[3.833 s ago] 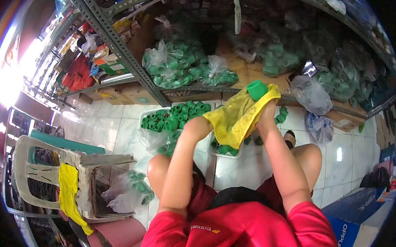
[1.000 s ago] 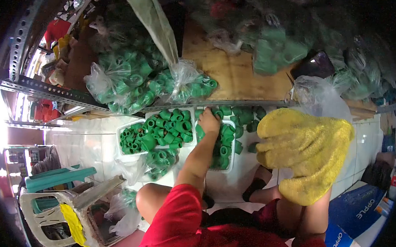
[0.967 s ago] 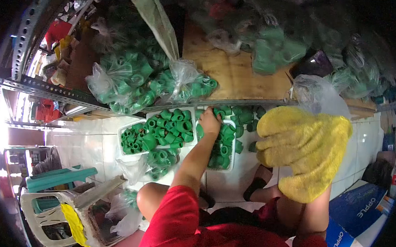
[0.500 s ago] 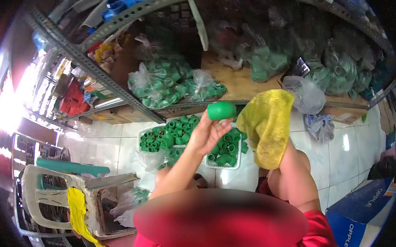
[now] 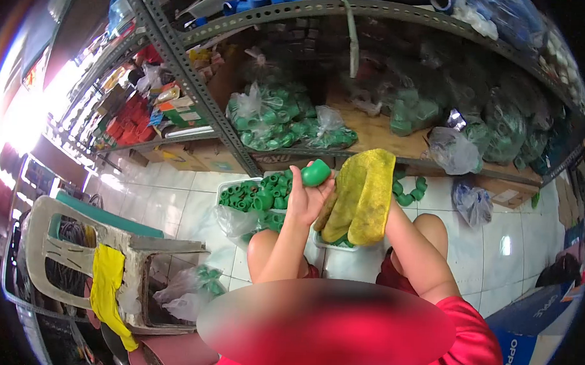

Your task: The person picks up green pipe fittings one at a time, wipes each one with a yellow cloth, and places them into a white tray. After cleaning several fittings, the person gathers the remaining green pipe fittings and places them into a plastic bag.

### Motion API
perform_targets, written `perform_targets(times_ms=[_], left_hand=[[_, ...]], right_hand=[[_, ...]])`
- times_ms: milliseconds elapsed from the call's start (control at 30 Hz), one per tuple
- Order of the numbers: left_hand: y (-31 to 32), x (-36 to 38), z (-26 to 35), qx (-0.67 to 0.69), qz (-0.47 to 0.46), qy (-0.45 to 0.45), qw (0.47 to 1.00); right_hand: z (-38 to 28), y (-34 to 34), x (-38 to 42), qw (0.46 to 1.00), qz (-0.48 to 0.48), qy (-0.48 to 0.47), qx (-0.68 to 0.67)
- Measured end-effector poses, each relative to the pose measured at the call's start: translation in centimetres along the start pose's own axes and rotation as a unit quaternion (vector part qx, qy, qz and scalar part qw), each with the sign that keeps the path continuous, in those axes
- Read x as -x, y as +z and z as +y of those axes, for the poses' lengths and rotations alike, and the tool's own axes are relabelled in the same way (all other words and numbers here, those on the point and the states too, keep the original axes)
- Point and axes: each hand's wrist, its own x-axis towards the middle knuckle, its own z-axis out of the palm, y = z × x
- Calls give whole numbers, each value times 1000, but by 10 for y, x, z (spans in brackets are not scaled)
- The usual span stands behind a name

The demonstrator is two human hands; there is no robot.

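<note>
Between the thumb and fingers of my left hand (image 5: pixel 310 201) rests a smooth green plastic pipe fitting (image 5: pixel 316 173), its rounded side showing. Close to its right, a yellow cloth (image 5: pixel 368 202) with dark stains covers my right hand (image 5: pixel 390 216), so those fingers are hidden. The cloth comes up against the fingertips of my left hand. Below are green pipe fittings (image 5: pixel 263 199) in a white basket (image 5: pixel 222 187). A second white basket (image 5: pixel 336 247) of fittings is mostly hidden behind the cloth.
Loose green fittings (image 5: pixel 406 198) lie on the tiled floor to the right. A metal shelf (image 5: pixel 232 137) holds bagged fittings (image 5: pixel 269 116) ahead. On the left stands a worn plastic chair (image 5: pixel 60 277) with a yellow cloth strip (image 5: pixel 107 292). Blue boxes (image 5: pixel 527 330) stand at the right.
The yellow cloth has moved left, right up to my left hand. My left hand has dropped slightly, and the fitting has tilted in it. The view has shifted, moving the shelf rightward.
</note>
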Motion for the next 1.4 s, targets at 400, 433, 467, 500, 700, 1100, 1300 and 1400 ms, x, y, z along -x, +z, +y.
perform_targets(times_ms=[400, 433, 467, 500, 700, 1100, 1300, 1400], left_hand=[[-16, -16, 19, 58, 40, 78, 994], [-14, -19, 18, 59, 64, 84, 993], [-14, -21, 16, 58, 65, 81, 993], [-13, -23, 14, 60, 79, 90, 991], [-12, -27, 9, 36, 78, 48, 995], [0, -15, 1, -308, 54, 60, 948], [-4, -20, -5, -334, -32, 116, 935], [-1, -17, -1, -341, -24, 93, 935]], right_hand=[[-54, 80, 49, 972, -116, -202, 37], [-56, 73, 41, 975, -88, -200, -34], [-50, 65, 39, 983, -79, -161, -26], [-46, 59, 38, 991, -64, -102, -51], [-6, 48, 32, 919, -12, -65, 388], [20, 40, 30, 614, -117, -36, 780], [27, 25, 20, 964, -127, 140, 186], [31, 29, 23, 939, -115, 55, 321]])
